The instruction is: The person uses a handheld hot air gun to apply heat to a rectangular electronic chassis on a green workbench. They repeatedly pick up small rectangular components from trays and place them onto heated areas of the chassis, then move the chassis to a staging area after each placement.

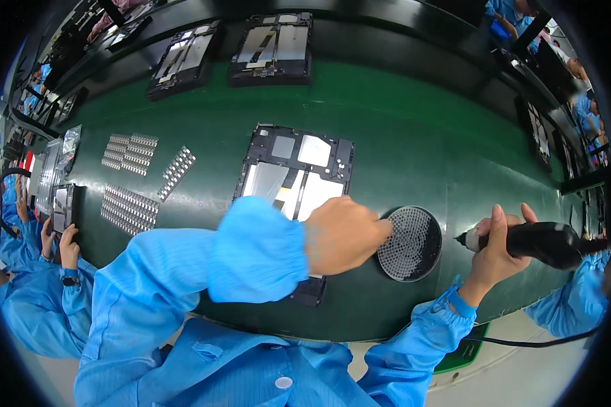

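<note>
My left hand [346, 234] is closed, its fingertips pinched at the left rim of a round dish [406, 234]. Whatever the pinch may hold is too small or hidden to make out. A pale dotted grid fills much of the dish, with small dark bits along its right side. In my right hand [499, 254] is a black electric screwdriver [546, 243], lying nearly level with its tip toward the dish. Partly under my left forearm lies an opened flat electronic device [297, 159], a black frame with silver and white panels; its lower middle is covered by my sleeve and hand.
Several strips of small metal parts [130, 209] lie on the green table [400, 142] at left. Two similar opened devices [271, 51] stand at the back. At far left a co-worker's hands [68, 247] hold another device. A dark cable [529, 343] runs at lower right.
</note>
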{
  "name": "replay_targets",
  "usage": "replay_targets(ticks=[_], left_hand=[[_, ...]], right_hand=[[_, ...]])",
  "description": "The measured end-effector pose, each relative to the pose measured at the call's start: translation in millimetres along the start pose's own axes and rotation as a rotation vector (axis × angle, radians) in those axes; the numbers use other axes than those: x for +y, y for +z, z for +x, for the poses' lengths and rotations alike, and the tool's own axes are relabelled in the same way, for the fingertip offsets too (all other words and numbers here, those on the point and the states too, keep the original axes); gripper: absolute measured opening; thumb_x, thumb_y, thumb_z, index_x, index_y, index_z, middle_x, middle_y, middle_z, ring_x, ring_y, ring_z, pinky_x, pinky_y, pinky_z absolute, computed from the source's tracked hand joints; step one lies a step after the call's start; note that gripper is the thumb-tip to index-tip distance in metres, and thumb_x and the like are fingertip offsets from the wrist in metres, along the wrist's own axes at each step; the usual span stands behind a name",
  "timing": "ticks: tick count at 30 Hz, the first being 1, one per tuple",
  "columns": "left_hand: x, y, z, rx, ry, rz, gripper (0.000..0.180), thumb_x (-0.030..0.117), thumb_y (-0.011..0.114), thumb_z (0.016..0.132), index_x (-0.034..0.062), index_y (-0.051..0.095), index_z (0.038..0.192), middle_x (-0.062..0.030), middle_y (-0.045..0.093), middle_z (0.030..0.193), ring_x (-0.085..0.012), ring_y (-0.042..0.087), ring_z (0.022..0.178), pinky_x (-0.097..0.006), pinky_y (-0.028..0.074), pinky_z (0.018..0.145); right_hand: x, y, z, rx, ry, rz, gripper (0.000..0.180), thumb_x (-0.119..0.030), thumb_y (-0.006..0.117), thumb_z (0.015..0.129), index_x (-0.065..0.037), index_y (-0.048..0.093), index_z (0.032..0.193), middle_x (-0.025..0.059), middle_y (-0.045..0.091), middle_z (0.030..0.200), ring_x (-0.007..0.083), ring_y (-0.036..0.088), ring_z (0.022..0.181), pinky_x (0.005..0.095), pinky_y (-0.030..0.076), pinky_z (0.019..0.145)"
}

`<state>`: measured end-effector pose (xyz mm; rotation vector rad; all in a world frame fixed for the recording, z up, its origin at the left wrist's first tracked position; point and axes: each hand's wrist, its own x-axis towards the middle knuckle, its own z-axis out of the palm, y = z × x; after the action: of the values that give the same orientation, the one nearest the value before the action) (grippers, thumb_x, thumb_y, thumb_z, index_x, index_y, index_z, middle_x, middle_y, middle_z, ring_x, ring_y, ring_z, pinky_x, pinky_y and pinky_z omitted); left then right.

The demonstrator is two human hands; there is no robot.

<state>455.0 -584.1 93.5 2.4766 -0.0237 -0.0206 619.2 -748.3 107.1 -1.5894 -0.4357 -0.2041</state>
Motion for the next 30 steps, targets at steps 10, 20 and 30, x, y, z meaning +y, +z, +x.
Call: replay_targets(ticks=[10,20,30], left_hand=[[-36,-38,-122,0.414,-0.203,0.128,0.039,0.01,0.073,0.067,-0.0001,0.06,0.102,-0.021,0.052,0.122,-0.0379,0.049,0.118,-0.044,0.036,0.098],[-22,7,-142,0.544,-0.4,-0.276,0.055,0.017,0.068,0.074,-0.0022,0.049,0.123,-0.0324,0.027,0.14,-0.0416,0.04,0.125,-0.041,0.036,0.1],[-17,16,-136,0.583,-0.386,-0.249,0.051,0.017,0.067,0.076,-0.0015,0.051,0.121,-0.0326,0.028,0.14,-0.0427,0.04,0.125,-0.042,0.038,0.099]], right_hand=[[-6,41,-17,-0.211,0.117,0.372,0.037,0.01,0.063,0.075,-0.002,0.043,0.104,0.0084,0.056,0.059,0.0152,0.052,0.047,0.0285,0.046,0.049],[-3,48,-26,-0.237,0.107,0.335,0.036,0.009,0.065,0.075,-0.002,0.044,0.102,0.008,0.057,0.06,0.0146,0.053,0.047,0.0282,0.046,0.049],[2,46,-29,-0.261,0.075,0.347,0.038,0.01,0.066,0.074,-0.002,0.044,0.102,0.0084,0.057,0.06,0.0144,0.053,0.048,0.0281,0.047,0.049]])
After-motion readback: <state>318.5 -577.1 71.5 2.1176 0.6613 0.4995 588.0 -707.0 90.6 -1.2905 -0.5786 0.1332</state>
